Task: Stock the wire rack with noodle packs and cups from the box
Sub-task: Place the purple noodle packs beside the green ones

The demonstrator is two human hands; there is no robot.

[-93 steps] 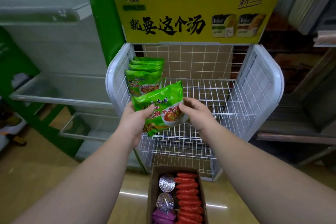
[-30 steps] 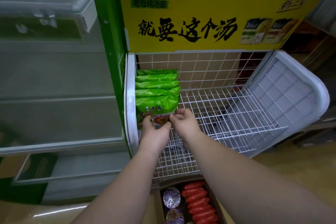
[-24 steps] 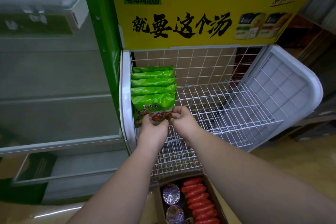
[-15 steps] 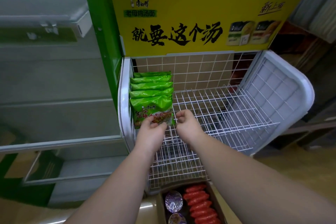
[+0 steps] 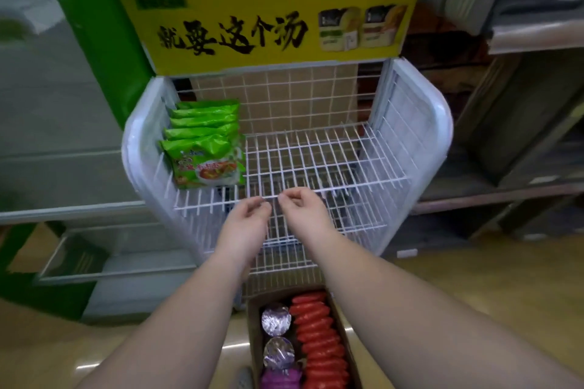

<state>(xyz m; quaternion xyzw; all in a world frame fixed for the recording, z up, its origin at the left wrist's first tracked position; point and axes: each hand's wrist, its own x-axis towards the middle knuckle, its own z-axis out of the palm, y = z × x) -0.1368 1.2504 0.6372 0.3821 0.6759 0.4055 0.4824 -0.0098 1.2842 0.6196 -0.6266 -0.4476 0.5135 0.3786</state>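
Both hands empty, left hand (image 5: 245, 224) and right hand (image 5: 305, 210) loosely curled at the rack's (image 5: 316, 164) front edge. Green packs (image 5: 205, 142) lined up at its left; box (image 5: 252, 322) below holds red packs (image 5: 319, 341) and cups (image 5: 275, 319).

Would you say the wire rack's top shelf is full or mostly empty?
Mostly empty: the top shelf holds only green noodle packs at its left side.

Green noodle packs (image 5: 205, 142) fill wire rack (image 5: 322, 155) left end; shelf right of them bare, reachable from front.
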